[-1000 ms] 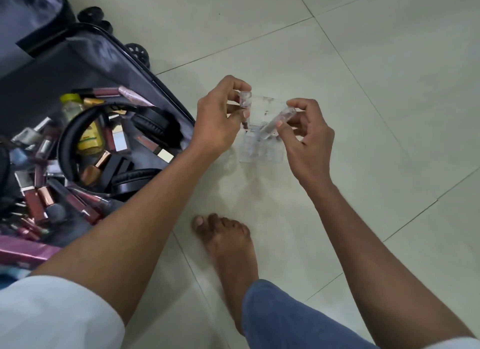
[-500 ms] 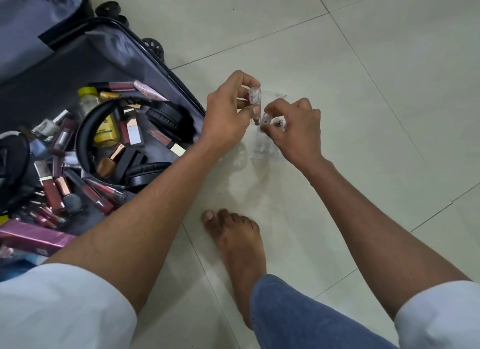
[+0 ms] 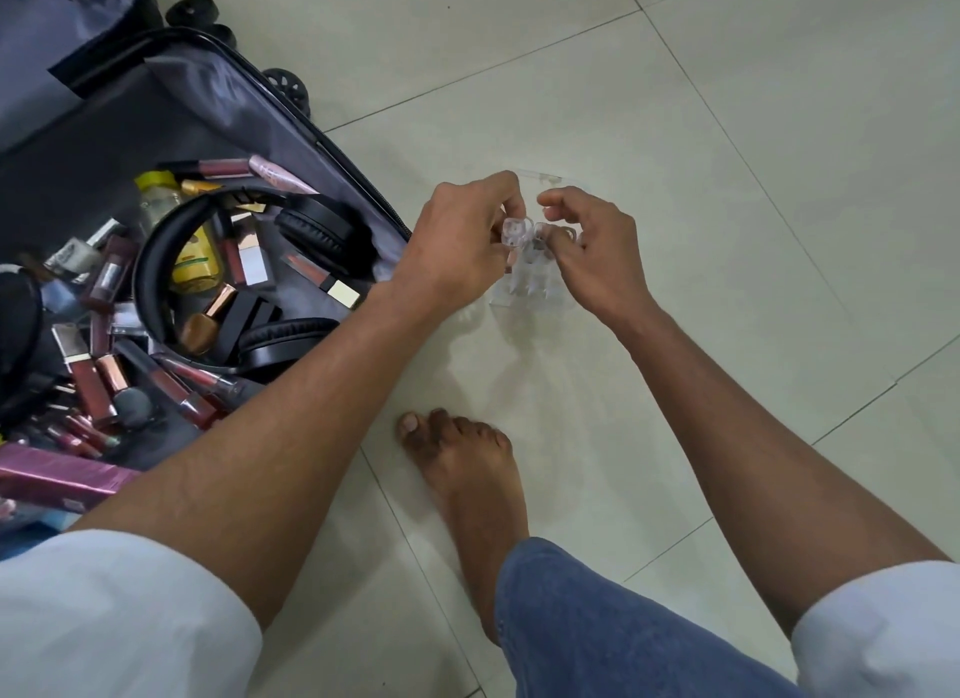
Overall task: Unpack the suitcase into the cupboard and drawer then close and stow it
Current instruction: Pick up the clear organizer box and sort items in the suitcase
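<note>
On pale tiled floor [image 3: 675, 99], open suitcase [image 3: 171, 104] at left, both hands, left [image 3: 457, 245] and right [image 3: 592, 250], pinching small clear tubes [image 3: 514, 232].

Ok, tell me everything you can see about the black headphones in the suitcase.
The black headphones are an over-ear pair with a smooth curved headband and two round padded cups, matte and plastic-looking. They lie flat in the open suitcase, on top of the lipsticks and other cosmetics. A yellow bottle shows through the headband loop. The left forearm hides part of the lower cup. Neither hand touches them.
</note>
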